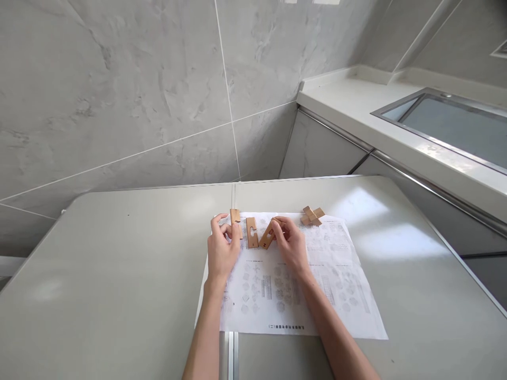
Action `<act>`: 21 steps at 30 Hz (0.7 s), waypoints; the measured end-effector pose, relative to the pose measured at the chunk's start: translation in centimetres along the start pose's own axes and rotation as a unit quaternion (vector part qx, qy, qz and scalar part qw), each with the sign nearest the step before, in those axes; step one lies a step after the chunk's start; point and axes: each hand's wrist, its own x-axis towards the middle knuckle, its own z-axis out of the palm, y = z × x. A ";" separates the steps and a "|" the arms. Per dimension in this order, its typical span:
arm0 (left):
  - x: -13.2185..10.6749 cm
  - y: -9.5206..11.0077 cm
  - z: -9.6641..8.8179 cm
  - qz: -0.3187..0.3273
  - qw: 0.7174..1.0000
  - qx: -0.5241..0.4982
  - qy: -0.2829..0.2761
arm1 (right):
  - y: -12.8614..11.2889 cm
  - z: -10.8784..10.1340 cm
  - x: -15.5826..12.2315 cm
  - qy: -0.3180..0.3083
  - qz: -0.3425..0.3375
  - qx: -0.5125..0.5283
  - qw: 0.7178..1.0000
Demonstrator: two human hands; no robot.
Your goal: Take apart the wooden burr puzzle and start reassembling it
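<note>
I see my left hand (pixel 222 248) and right hand (pixel 291 244) resting on a printed instruction sheet (pixel 340 295) that lies flat on the grey table (pixel 99 274). My left hand is curled around a short wooden block (pixel 235 217), pinching it between thumb and fingertips at the sheet's far edge. My right hand grips a second notched block (pixel 268 235), which lies tilted, its long axis running from near-left to far-right. Between the two hands, touching neither as far as I can tell, a third notched block (pixel 252 233) lies with its long axis pointing away from me; it sits just beside the tilted block and about as near to one hand as the other. Further right, well apart from both hands, an assembled wooden cross (pixel 311 216) sits at the sheet's far edge. Beyond the table, a counter with a sink (pixel 455 124) runs along the right wall.
</note>
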 end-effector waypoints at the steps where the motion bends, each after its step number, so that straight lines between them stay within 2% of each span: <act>1: 0.1 -0.1 -0.1 0.004 1.000 0.010 -0.006 | 0.1 0.0 0.0 0.001 -0.003 -0.014 1.000; 9: 0.3 -0.3 0.1 0.032 0.996 0.067 -0.045 | 0.7 0.3 0.1 0.017 -0.026 -0.079 0.996; 15: 0.5 -1.6 0.5 0.080 0.992 0.096 -0.020 | 1.0 0.5 0.1 0.021 -0.036 -0.099 0.994; 21: 0.5 -2.1 0.7 0.093 0.989 0.115 -0.008 | 1.1 0.6 0.0 0.013 -0.048 -0.115 0.992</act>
